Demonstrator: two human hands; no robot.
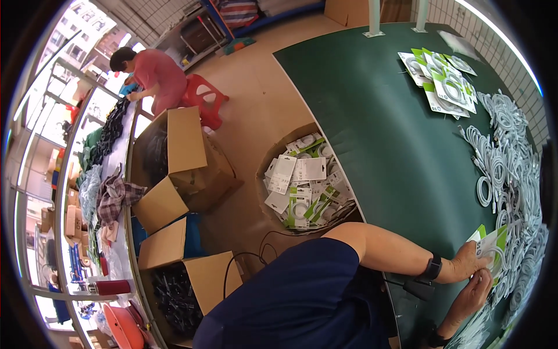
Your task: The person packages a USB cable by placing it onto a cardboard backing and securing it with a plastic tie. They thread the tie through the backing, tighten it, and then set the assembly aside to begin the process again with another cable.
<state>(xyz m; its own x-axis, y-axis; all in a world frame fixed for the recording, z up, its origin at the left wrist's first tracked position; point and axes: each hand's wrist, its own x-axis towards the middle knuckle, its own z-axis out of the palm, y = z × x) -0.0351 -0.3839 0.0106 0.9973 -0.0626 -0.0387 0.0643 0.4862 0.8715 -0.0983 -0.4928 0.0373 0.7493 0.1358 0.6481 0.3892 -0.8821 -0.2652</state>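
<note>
Both hands meet at the right edge of the view, low on the green tabletop (378, 116). The left hand (468, 262) has its fingers closed on a green-and-white packaging card (491, 244) with a coiled white cable on it; the right hand (474, 294) is curled just beneath, touching the card's lower edge (whether it grips anything I cannot tell). A long heap of loose white cables (505, 168) runs along the tabletop beside them. Farther off lies a small stack of packed cards (442, 81). Left of the tabletop, on the floor, a round cardboard bin (273, 157) holds more packed cards.
</note>
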